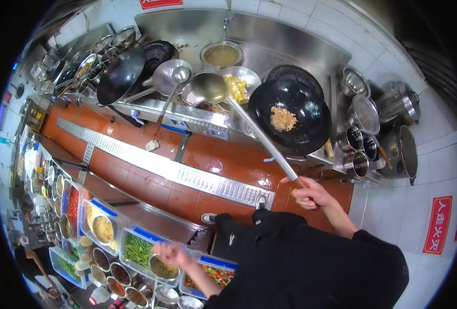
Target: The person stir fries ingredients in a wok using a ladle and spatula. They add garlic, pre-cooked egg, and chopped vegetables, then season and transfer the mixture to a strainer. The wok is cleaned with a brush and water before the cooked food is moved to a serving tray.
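Note:
My right hand [312,194] is closed around the wooden grip of a long-handled metal ladle [211,89], whose bowl is over the stove edge beside a perforated strainer with yellow and white food [237,87]. Right of the ladle a black wok [309,112] holds a small mound of light-brown minced food [283,119]. My left hand [170,254] is above a metal bowl [163,270] and a clear tub of cut green vegetables [136,249]; its fingers look curled and blurred, and whether it holds anything cannot be told.
A second wok [121,76] leans at the stove's left, near a perforated skimmer [166,75] and a smaller ladle [180,74]. Metal pots [356,163] stand at the right. A metal drain grate [155,164] crosses the wet tiled floor. Another person [39,262] is at lower left.

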Demonstrator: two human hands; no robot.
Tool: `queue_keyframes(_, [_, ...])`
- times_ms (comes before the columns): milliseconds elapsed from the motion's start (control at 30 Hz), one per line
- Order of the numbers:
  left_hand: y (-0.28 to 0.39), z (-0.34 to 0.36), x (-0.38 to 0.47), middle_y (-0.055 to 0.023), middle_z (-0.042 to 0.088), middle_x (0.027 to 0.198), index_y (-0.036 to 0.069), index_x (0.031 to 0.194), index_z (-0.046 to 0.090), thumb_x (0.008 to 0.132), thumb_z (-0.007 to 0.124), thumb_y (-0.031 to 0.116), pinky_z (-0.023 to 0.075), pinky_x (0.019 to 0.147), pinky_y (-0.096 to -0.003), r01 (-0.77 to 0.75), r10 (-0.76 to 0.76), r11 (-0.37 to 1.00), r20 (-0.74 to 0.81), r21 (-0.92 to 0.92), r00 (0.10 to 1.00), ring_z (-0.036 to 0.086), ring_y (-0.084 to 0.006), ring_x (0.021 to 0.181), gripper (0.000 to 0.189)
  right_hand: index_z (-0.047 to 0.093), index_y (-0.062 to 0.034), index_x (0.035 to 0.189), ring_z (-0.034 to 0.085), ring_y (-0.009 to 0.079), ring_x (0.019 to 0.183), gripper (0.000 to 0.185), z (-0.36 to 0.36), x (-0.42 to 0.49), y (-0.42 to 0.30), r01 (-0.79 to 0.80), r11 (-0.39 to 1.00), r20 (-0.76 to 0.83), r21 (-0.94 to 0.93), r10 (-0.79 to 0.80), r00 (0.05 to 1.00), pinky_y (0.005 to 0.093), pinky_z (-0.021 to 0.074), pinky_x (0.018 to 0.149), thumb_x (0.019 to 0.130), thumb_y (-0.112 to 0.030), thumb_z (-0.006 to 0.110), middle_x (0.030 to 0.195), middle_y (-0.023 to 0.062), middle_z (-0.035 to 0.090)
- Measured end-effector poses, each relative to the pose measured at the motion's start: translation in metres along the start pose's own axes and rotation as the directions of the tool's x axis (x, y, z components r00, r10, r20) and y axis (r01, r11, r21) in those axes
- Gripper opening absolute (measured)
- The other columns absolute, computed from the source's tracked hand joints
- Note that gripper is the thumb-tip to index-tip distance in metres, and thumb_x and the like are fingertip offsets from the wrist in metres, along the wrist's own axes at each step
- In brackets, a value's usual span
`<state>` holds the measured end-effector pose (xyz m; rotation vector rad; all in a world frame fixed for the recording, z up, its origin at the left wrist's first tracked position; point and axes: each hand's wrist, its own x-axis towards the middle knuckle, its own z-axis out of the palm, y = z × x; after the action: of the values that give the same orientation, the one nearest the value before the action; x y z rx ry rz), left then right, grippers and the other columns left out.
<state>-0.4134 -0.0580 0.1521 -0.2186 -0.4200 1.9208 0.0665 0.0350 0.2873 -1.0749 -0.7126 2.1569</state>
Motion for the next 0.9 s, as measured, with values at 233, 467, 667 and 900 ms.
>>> queue_keyframes(233, [-0.244, -0.089, 0.028, 0.0003, 0.051, 0.077, 0.009, 0.081, 0.052, 0.105, 0.055, 0.01, 0.0409, 0.067, -0.0256, 0.316, -0.375, 0.925, -0.368, -0.212, 0.851, 0.045, -0.0109, 0.071, 0.025, 0.042, -0.0117, 0.157, 0.041, 0.0071, 0.044, 0.059, -0.131, -0.141, -0.015, -0.235, 0.841, -0.604, -0.488, -0.131, 0.786, 0.0257, 0.0354, 0.04, 0.101, -0.01, 0.061, 0.063, -0.0035, 0.044])
queue_keyframes(467, [-0.33, -0.138, 0.045, -0.0065, 0.07, 0.101, 0.001, 0.104, 0.069, 0.105, 0.061, 0.016, 0.0563, 0.088, -0.0343, 0.519, -0.272, 0.847, -0.746, 0.115, 0.608, 0.065, -0.0194, 0.095, 0.017, 0.047, -0.0053, 0.153, 0.059, 0.0148, 0.065, 0.06, -0.238, -0.07, 0.009, -0.182, 0.678, -0.52, -0.712, -0.336, 0.785, 0.0307, 0.0501, 0.059, 0.097, -0.012, 0.065, 0.098, 0.0101, 0.071])
queue_keyframes(667, [-0.317, -0.188, 0.049, -0.0068, 0.071, 0.097, 0.002, 0.099, 0.07, 0.106, 0.06, 0.016, 0.0579, 0.079, -0.0296, 0.651, -0.434, 0.759, -0.731, 0.018, 0.526, 0.066, -0.0178, 0.09, 0.019, 0.043, -0.0158, 0.158, 0.046, 0.0068, 0.049, 0.062, -0.258, 0.035, -0.024, 0.158, 0.956, -0.622, -0.249, -0.283, 0.73, 0.0242, 0.0364, 0.042, 0.101, -0.024, 0.067, 0.066, -0.0035, 0.05])
queue_keyframes(900, [-0.287, -0.215, 0.036, -0.008, 0.07, 0.097, -0.001, 0.104, 0.068, 0.105, 0.058, 0.011, 0.0586, 0.079, -0.0299, 0.711, -0.285, 0.7, -0.885, 0.07, 0.367, 0.066, -0.0185, 0.09, 0.015, 0.049, -0.0107, 0.155, 0.068, 0.0205, 0.086, 0.062, -0.255, -0.039, 0.028, -0.355, 0.456, -0.542, -0.816, -0.389, 0.745, 0.0353, 0.0541, 0.09, 0.096, -0.017, 0.068, 0.093, 0.0123, 0.07])
